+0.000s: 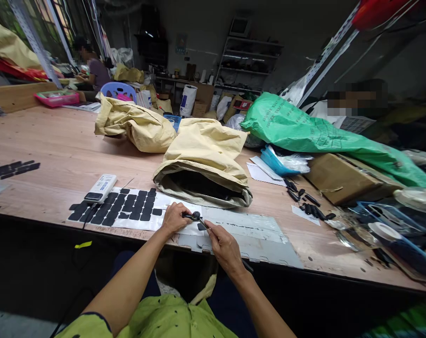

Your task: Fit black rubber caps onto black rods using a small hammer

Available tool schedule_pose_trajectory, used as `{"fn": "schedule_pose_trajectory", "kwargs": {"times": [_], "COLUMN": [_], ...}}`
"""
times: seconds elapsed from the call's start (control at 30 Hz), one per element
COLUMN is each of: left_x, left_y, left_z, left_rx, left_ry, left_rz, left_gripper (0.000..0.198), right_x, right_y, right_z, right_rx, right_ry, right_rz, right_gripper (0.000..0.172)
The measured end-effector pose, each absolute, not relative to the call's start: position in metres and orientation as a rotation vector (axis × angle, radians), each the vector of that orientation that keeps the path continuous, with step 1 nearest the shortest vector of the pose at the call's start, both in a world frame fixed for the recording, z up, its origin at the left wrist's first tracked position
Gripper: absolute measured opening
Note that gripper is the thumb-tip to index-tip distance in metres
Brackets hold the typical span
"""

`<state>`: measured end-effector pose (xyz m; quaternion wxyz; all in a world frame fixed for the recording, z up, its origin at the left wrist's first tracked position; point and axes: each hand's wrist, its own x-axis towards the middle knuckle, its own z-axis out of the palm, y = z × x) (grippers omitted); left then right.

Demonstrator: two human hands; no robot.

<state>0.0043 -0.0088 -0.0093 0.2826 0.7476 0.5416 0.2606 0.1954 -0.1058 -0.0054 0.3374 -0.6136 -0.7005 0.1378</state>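
One long wood-toned desk [65,159]: runs across the view, bearing the things below.
Green printed plastic sack [297,122]: slumps at the far right, behind a brown cardboard box [343,178].
Two crumpled tan sacks [206,145]: lie beyond the hands, the nearer one's dark mouth facing the person.
Flat grey sheet [241,254]: lies along the near edge, below the right hand.
White paper sheet [166,199]: lies left of it, set with rows of rounded black patches [130,203].
Right hand [227,246]: fingers closed round a slim metallic tool [206,226].
Left hand [176,219]: fingers pinched narrow on a small black round-headed part [196,215].
Tool tip: right by that part, between both hands; contact is too small to tell.
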Motion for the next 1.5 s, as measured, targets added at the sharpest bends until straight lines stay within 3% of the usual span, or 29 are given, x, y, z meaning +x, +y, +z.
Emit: {"fn": "schedule_pose_trajectory", "kwargs": {"times": [0.27, 0.6, 0.9, 1.23, 1.37, 1.5], "left_x": [0.003, 0.001, -0.005, 0.004, 0.013, 0.023], "left_y": [-0.009, -0.011, -0.048, -0.121, -0.098, -0.029], "left_z": [-0.005, -0.001, 0.014, -0.020, -0.009, 0.006], "left_rx": [2.024, 2.072, 2.191, 2.409, 2.264, 2.054], "left_ry": [1.436, 1.410, 1.094, 1.091, 1.145, 1.376], "left_rz": [0.699, 0.635, 0.587, 0.598, 0.747, 0.950], "left_gripper": [0.010, 0.008, 0.011, 0.030, 0.020, 0.026], "right_x": [0.212, 0.239, 0.236, 0.234, 0.233, 0.234], "right_y": [-0.074, -0.037, -0.036, -0.037, -0.036, -0.036], "right_z": [-0.001, -0.028, -0.028, -0.029, -0.030, -0.029], "right_rx": [-1.743, -1.766, -1.767, -1.798, -1.814, -1.815], "right_ry": [-1.717, -2.007, -1.951, -1.958, -1.957, -1.957], "right_rz": [0.072, -0.322, -0.283, -0.290, -0.316, -0.299], "right_gripper": [0.034, 0.031, 0.029, 0.029, 0.028, 0.026]}}
